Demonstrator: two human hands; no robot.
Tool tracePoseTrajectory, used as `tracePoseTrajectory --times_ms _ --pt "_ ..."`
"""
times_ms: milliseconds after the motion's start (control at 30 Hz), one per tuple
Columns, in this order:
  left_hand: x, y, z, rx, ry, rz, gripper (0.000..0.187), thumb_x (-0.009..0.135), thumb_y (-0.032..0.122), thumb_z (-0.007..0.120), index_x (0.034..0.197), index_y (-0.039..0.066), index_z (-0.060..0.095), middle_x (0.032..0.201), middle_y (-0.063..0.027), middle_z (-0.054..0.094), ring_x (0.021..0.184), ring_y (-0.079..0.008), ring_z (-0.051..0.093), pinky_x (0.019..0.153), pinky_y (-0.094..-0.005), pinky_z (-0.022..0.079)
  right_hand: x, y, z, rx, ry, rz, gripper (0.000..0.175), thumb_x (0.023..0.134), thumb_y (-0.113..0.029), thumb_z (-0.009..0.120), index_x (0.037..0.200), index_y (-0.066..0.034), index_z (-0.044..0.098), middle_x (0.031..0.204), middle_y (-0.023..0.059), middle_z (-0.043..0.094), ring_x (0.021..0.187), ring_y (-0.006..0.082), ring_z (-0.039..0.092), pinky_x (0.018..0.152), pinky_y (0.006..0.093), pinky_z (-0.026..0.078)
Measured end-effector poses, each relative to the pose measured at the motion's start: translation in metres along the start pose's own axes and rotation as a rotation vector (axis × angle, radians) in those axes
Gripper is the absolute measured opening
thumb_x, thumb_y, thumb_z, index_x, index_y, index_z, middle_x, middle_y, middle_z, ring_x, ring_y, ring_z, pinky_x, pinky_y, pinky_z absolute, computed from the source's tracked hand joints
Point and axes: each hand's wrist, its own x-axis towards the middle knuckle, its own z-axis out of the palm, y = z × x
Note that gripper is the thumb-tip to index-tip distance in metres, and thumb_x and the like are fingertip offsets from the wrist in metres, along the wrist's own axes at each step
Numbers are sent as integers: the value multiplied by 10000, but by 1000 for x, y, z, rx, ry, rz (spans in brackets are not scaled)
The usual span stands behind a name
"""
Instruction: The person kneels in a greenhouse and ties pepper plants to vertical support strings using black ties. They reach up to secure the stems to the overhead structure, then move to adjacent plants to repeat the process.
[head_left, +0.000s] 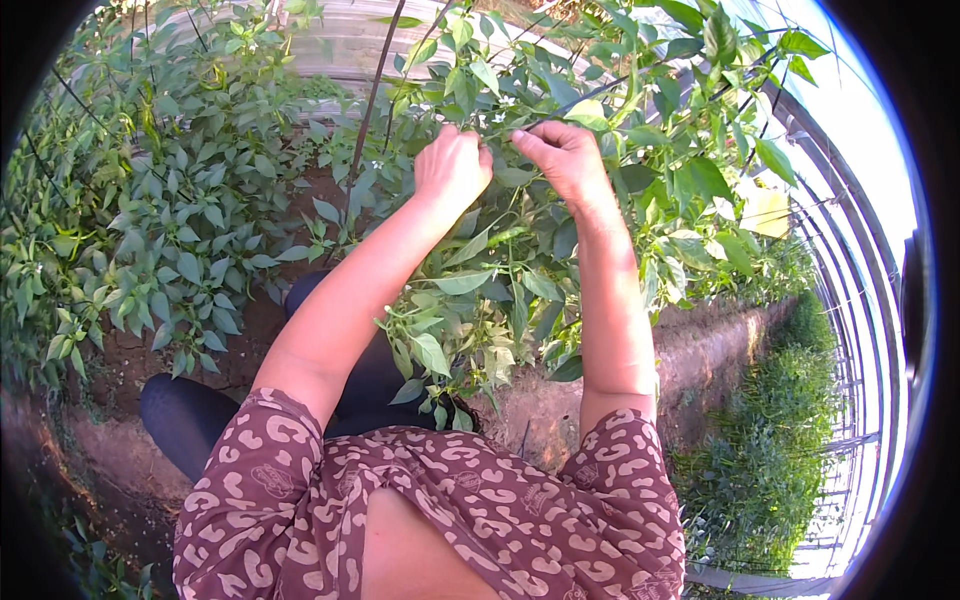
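Observation:
Both my hands are raised among the upper leaves of a pepper plant (465, 281) with small white flowers (499, 114). My left hand (453, 166) has its fingers curled closed, back towards me; whatever lies inside is hidden. A little to its right, my right hand (564, 159) pinches with thumb and forefinger at the lower end of a dark cord (600, 90), which slants up to the right through the foliage. A thin green stem seems to run in the gap between the hands. Below them hangs a long green pepper (507, 237).
Another dark cord (367, 124) stands taut left of my hands. Dense pepper plants (187, 225) fill the left side. A yellow sheet (766, 213) hangs at right, near the curved greenhouse frame (862, 202). My dark-clothed leg (176, 420) is bent over the soil (540, 412).

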Motion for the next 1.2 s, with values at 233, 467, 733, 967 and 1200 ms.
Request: tracePoseTrajectory --times_ms 233,467,733,967,1200 --pt "-5 -27 15 -1260 -320 -449 110 839 63 606 939 20 619 890 -24 618 751 -118 575 680 -249 478 2 22 7 190 39 0 182 843 -156 659 795 20 668 675 16 632 610 63 517 562 223 415" --pt "-10 -41 18 -1298 -331 -410 93 878 41 599 968 15 604 862 -28 623 705 -109 573 637 -236 480 2 14 5 206 -8 58 147 876 -171 631 863 -29 669 789 25 671 696 69 554 676 198 411" --pt "-14 -39 4 -1027 -379 -107 148 878 91 626 968 -24 651 811 -46 635 670 -110 591 627 -242 487 6 1 -4 374 -157 -43 137 924 -162 568 955 -65 660 1001 73 689 798 99 624 702 243 471" --pt "-10 -22 3 -275 -33 362 142 838 125 665 833 -17 666 711 -62 619 594 -125 586 547 -265 455 12 -1 -5 246 48 25 144 852 -146 666 915 -24 708 838 -1 674 710 47 509 660 210 408" --pt "-19 -11 16 -685 -29 -20 323 773 85 704 1028 52 509 725 -133 657 650 -267 644 610 -366 481 15 3 -3 226 33 104 165 833 -163 686 923 -25 705 859 11 670 798 90 559 788 246 424"
